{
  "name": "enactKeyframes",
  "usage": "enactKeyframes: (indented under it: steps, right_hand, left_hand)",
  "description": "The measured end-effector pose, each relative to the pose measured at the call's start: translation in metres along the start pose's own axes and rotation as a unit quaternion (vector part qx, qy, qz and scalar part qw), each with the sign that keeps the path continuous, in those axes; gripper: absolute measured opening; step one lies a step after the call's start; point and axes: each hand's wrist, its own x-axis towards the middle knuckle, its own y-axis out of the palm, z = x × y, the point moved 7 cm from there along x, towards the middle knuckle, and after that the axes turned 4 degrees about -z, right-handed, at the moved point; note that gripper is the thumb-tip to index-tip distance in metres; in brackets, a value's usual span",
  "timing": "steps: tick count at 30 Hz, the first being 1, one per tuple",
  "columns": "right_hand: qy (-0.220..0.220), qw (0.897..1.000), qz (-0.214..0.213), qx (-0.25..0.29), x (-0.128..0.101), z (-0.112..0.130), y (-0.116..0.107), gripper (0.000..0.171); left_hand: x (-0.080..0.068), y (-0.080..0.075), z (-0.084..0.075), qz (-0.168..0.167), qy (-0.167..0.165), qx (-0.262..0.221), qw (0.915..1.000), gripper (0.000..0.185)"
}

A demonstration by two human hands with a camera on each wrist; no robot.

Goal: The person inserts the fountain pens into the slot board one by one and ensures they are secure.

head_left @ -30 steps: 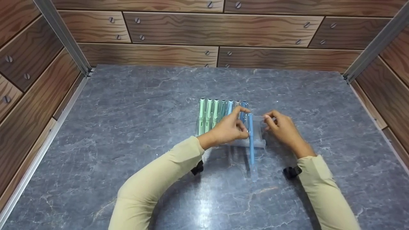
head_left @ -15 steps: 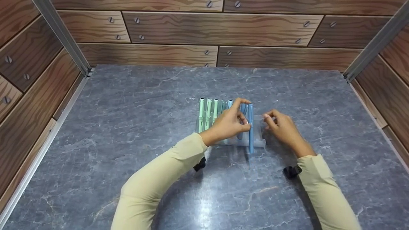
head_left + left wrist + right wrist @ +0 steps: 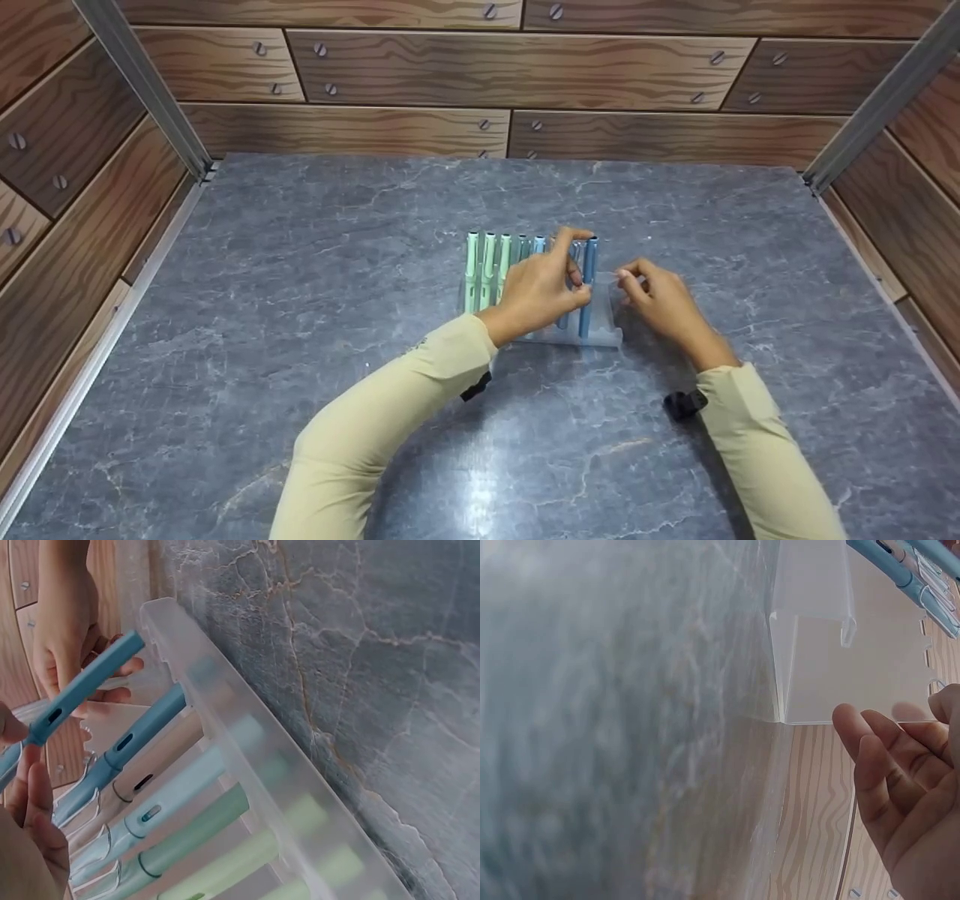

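My left hand (image 3: 541, 291) pinches a blue fountain pen (image 3: 88, 685) between thumb and fingers. The index finger reaches to the cap's top. The pen leans over the right part of a clear plastic pen rack (image 3: 606, 319), its lower end close over the front lip. Beside it in the rack lie another blue pen (image 3: 154, 724), a taupe pen (image 3: 166, 759), a light blue pen (image 3: 176, 791), a dark green pen (image 3: 196, 834) and several pale green pens (image 3: 472, 262). My right hand (image 3: 664, 304) holds the rack's right side edge with curled fingers (image 3: 889, 787).
The rack stands on a grey marbled tabletop (image 3: 360, 225). Wood-patterned panels (image 3: 525, 71) rise behind and at both sides, with metal posts (image 3: 142, 82) at the corners. A black wrist camera (image 3: 685, 405) sits at the right sleeve.
My left hand has moved the blue pen up and back, from in front of the rack to over its right part. The right hand has stayed at the rack's side.
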Motion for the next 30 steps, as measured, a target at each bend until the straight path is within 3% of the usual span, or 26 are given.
enactKeyframes:
  steps: [7,15,30]
  right_hand:
    - [0.001,1.000,0.004,-0.002,0.000,0.001,0.000,0.027]
    - [0.010,1.000,0.006,0.003,0.000,0.000,0.000,0.028]
    - [0.007,1.000,0.009,0.000,-0.001,0.001,-0.001,0.030]
  left_hand:
    - [0.002,0.002,-0.002,-0.026,0.023,0.056,0.9979,0.060]
    - [0.003,0.007,0.001,-0.034,0.038,0.083,0.9953,0.059]
    - [0.004,0.020,0.006,-0.006,0.024,0.100,0.9947,0.060]
